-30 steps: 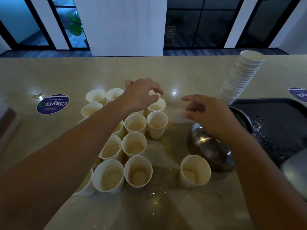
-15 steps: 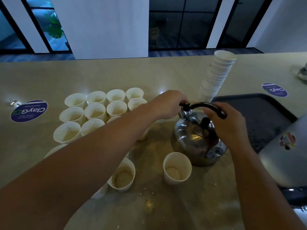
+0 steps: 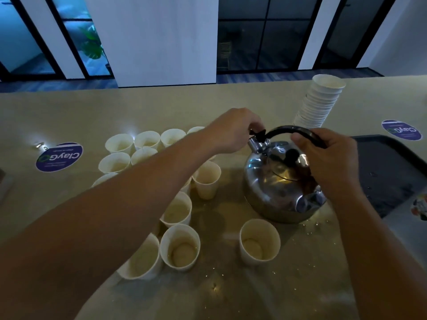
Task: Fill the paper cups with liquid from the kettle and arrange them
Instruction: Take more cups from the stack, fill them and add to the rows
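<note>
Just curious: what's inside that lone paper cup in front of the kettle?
The lone cup shows only its pale bottom; whether it holds a little liquid cannot be told. The kettle is lidded, its contents hidden.

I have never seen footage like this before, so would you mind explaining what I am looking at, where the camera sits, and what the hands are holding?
There is no machine here: a person wears a wide-angle camera on the head, so this single view looks forward and down along both forearms. The right hand grips the black handle of a shiny metal kettle that stands on a beige counter. The left hand pinches the small black cap at the kettle's spout. To the left stands a cluster of open paper cups, several with a little liquid at the bottom, and one lone cup stands in front of the kettle. Farther back is a tall stack of unused cups, with a dark tray to the right and round stickers on the counter.
</note>
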Demonstrator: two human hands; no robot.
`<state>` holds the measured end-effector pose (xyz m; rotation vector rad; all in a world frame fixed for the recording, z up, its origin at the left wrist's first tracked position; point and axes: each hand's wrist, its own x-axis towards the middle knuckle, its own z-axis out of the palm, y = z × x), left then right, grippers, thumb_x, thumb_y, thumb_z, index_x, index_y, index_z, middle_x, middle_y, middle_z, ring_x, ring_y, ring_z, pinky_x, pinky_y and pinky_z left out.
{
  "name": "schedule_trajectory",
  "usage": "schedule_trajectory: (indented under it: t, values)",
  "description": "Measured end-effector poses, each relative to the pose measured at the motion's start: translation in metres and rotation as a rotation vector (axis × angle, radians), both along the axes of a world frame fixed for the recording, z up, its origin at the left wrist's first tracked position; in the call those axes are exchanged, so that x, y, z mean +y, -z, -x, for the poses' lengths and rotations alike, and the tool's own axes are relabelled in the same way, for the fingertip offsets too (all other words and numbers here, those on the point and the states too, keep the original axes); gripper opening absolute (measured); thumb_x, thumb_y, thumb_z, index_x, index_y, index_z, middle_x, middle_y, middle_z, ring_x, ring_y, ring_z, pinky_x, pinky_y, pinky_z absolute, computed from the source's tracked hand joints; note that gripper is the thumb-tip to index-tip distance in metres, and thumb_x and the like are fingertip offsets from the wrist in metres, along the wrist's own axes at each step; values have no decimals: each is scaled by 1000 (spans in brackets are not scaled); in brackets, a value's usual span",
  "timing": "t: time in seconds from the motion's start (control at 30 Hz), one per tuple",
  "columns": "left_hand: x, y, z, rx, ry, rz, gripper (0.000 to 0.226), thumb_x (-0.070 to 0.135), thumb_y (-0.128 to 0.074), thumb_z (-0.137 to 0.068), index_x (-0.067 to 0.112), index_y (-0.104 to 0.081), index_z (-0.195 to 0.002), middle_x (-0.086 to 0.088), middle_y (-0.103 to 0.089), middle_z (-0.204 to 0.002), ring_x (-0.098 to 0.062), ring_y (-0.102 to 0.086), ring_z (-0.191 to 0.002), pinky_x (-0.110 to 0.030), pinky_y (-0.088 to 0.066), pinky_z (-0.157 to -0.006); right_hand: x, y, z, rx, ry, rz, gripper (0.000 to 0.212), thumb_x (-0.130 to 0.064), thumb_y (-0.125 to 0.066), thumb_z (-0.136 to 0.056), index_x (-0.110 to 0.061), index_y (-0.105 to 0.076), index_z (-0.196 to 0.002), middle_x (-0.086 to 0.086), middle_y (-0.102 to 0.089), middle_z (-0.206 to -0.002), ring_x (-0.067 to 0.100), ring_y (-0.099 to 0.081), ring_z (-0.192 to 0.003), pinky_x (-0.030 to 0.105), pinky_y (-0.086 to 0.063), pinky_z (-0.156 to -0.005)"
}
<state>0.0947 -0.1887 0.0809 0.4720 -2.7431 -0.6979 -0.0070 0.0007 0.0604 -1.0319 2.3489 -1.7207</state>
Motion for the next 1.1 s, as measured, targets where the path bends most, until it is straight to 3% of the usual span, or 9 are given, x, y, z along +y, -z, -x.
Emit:
schedule_trajectory:
  t: [0.07,0.13,0.27,0.4,0.57,0.73,0.9,1.1]
  values:
    - [-8,-14,-9,27,-24,-8,38,-4,-50,-95,19,-72,-115,5,-70,-113,-4,-61,-97,-20,-49,-90,-7,-12,-3,18,-40,37,7,-29,-77,-88,-35,-74,-90,-10,-73,-82,2,-66,-76,16,-53,-70]
    - [-16,-23,-20,48,-43,-22,41,-7,-48,-93,19,-73,-114,5,-71,-109,-3,-62,-94,-15,-49,-87,-17,-21,-6,62,-80,56,9,-28,-77,-88,-30,-75,-96,-11,-74,-86,0,-66,-79,13,-53,-71]
    - [-29,-29,-41,64,-90,-26,44,-8,-46,-93,19,-73,-114,4,-72,-108,-2,-64,-95,-12,-50,-85,-39,-35,-11,144,-131,1,13,-31,-76,-88,-34,-73,-100,-23,-70,-86,-8,-65,-81,4,-47,-73]
    - [-40,-27,-57,72,-123,-35,42,-7,-48,-95,19,-72,-116,5,-71,-109,-1,-62,-94,-4,-45,-76,-57,-45,-18,186,-184,-60,12,-34,-76,-88,-35,-73,-99,-20,-71,-88,-7,-65,-83,3,-46,-72]
    - [-48,-21,-67,79,-143,-57,41,-7,-48,-94,18,-74,-114,2,-73,-108,-3,-64,-95,-5,-46,-76,-72,-52,-23,206,-206,-104,11,-34,-78,-86,-31,-77,-97,-15,-74,-89,1,-68,-84,17,-51,-78]
    - [-54,-16,-71,73,-171,-66,42,-8,-47,-93,19,-74,-113,3,-72,-105,-4,-63,-93,-3,-43,-70,-81,-59,-28,238,-244,-169,11,-33,-78,-86,-32,-75,-96,-16,-72,-86,1,-67,-82,16,-50,-77]
    - [-56,-12,-74,65,-168,-65,44,-8,-46,-92,19,-74,-113,4,-72,-104,-5,-61,-91,-6,-41,-73,-89,-63,-25,278,-238,-253,19,-37,-80,-83,-34,-74,-101,-22,-68,-84,-6,-63,-79,11,-44,-71]
    - [-57,-8,-74,43,-168,-68,44,-11,-47,-91,17,-73,-115,1,-72,-107,-6,-62,-92,-7,-43,-75,-93,-66,-24,316,-272,-294,21,-36,-79,-84,-28,-78,-103,-17,-70,-85,0,-65,-79,17,-45,-70]
